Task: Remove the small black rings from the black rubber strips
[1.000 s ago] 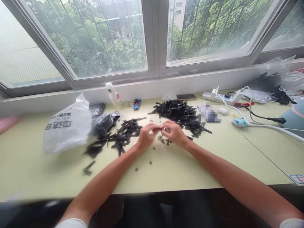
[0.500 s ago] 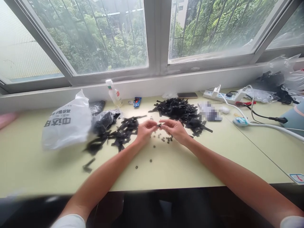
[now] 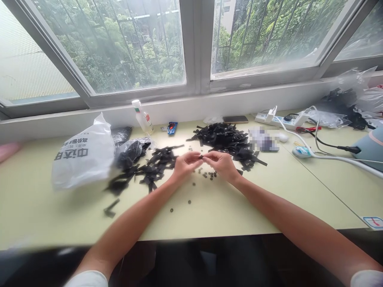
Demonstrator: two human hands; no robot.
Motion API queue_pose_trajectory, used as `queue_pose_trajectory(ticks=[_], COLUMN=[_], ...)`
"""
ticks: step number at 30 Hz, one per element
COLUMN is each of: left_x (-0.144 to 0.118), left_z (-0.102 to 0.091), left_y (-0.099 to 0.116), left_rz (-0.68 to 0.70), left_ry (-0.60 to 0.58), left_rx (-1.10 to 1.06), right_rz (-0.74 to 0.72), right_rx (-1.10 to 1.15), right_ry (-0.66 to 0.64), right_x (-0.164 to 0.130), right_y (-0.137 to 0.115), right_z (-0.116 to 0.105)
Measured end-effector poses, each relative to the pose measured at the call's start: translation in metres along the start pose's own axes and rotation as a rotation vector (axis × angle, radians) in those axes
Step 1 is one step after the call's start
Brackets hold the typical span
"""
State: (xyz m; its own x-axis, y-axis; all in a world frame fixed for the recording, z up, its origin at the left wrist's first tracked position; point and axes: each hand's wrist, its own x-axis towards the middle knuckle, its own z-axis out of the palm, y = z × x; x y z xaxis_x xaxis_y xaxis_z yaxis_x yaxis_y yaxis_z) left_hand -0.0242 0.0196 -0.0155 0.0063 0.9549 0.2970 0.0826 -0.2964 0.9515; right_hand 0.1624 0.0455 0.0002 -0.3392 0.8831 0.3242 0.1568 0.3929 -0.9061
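My left hand (image 3: 186, 165) and my right hand (image 3: 222, 164) meet over the middle of the table, fingertips almost touching. Thumb and fingers of each are pinched on one small black piece (image 3: 201, 156), mostly covered by the fingers; its exact kind is too small to make out. Just below lie several small dark round discs with holes (image 3: 211, 175), like washers or buttons. Beyond my right hand is a large heap of black fabric strips (image 3: 221, 136). A smaller pile of black strips (image 3: 157, 165) lies beside my left hand.
A white printed plastic bag (image 3: 83, 157) and a black plastic bag (image 3: 130, 153) are on the left. At the back stand a clear bottle (image 3: 143, 117), a blue packet (image 3: 172, 128) and a dark phone-like slab (image 3: 235, 119). A power strip (image 3: 263, 118) with cables is at right.
My fingers have shifted slightly around the small black piece; the right fingertips have drawn in closer together. The piles and loose discs lie as before.
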Motion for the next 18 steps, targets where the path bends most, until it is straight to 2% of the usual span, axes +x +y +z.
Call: queue_pose_trajectory(ticks=[4,12,15,18], left_x=[0.001,0.005,0.005,0.008], left_z=[0.000,-0.005,-0.007,-0.016], left_y=[-0.002,-0.007,-0.005,-0.003], left_rz=[-0.002,-0.130,-0.111,0.013], left_ry=[0.025,0.030,0.007,-0.048], left_rx=[-0.014,-0.145,-0.074,0.168], right_rz=[-0.046,-0.026,-0.010,0.058], right_rx=[-0.027,-0.028,-0.010,0.022], right_ry=[-0.011,-0.010,-0.014,-0.012], right_x=[0.000,0.001,0.001,0.003], right_y=[0.001,0.002,0.001,0.002], right_z=[0.001,0.002,0.002,0.000])
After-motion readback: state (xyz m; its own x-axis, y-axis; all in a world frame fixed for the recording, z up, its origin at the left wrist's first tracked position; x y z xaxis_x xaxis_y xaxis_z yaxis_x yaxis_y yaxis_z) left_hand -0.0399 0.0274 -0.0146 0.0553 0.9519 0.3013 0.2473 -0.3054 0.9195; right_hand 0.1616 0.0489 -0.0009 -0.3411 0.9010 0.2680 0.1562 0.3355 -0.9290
